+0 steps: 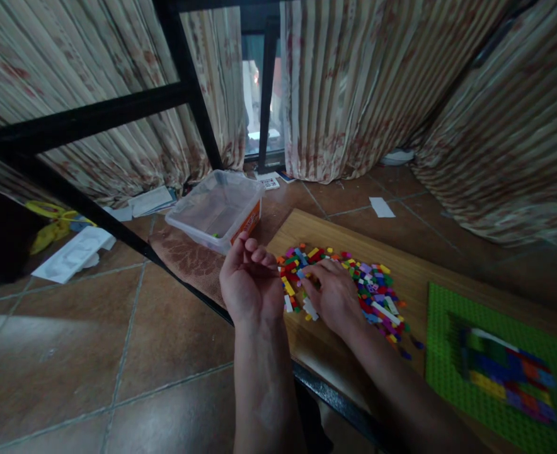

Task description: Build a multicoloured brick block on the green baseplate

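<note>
A heap of small coloured toy bricks (373, 284) is spread over a wooden board. My right hand (335, 296) reaches into the heap from the near side, palm down. Its thumb and index finger bend toward each other, with a light blue toy brick (301, 273) at their tips. My left hand (252, 284) is held palm up beside the heap's left edge. Its fingers are curled in, and whatever may lie inside them is hidden. On the right, a green baseplate (442, 328) carries a blurred build of several coloured bricks (510, 372).
The wooden board (302, 227) rests on a black-framed table. A clear plastic box (198, 214) with an orange label stands behind my left hand. Black metal bars (99, 116) cross the left side. Papers, white packaging (73, 255) and a yellow bag (49, 233) lie on the tiled floor near striped curtains.
</note>
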{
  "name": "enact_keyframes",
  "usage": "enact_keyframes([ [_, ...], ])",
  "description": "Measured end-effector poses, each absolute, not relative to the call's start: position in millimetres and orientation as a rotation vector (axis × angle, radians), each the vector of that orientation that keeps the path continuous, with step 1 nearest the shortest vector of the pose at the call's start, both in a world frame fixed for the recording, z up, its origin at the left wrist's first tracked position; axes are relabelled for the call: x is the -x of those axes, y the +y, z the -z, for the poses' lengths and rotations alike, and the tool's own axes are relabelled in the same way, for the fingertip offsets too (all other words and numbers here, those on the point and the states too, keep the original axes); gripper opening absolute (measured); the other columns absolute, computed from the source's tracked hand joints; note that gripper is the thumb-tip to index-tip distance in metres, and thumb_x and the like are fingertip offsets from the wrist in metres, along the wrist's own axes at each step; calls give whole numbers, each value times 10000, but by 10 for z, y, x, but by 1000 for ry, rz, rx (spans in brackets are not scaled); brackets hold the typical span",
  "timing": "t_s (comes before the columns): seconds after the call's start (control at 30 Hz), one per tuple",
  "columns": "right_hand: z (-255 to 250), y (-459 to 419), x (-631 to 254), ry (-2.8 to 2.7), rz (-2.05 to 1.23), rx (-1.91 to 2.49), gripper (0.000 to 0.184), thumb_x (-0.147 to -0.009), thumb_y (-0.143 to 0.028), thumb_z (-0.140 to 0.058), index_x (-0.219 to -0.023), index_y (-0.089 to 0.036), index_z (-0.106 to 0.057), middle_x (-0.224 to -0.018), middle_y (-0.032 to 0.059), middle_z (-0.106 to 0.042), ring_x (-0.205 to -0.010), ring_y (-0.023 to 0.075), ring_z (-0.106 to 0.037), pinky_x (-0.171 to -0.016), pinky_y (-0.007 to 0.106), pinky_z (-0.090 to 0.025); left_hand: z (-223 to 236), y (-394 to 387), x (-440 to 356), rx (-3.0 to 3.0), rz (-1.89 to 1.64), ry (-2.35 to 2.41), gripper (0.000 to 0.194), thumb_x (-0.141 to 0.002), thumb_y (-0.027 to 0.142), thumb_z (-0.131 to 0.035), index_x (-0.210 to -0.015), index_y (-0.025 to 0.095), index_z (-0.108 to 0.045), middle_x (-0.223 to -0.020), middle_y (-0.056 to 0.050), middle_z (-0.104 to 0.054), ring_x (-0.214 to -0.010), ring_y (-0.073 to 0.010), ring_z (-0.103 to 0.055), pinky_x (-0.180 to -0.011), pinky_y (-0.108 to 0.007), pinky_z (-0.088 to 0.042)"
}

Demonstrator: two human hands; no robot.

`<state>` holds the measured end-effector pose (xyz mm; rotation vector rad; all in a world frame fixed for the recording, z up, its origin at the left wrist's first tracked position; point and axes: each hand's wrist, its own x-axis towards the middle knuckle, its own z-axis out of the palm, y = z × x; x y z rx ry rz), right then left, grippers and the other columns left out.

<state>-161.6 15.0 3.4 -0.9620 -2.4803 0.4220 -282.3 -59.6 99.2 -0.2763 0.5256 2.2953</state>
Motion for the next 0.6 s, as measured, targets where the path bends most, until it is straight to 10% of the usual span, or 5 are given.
enact_keyframes([
  [0.6,-236,372,1768,-2604,-382,811,312,-831,-154,-522,-1108,-204,-657,-1091,97,-596,-1008,240,-541,-895,380,-440,-979,-609,2829,296,-2289,496,192,-927,115,-420,-803,129,-566,-594,58,-477,-433,-11,-423,-439,-119,-353],
])
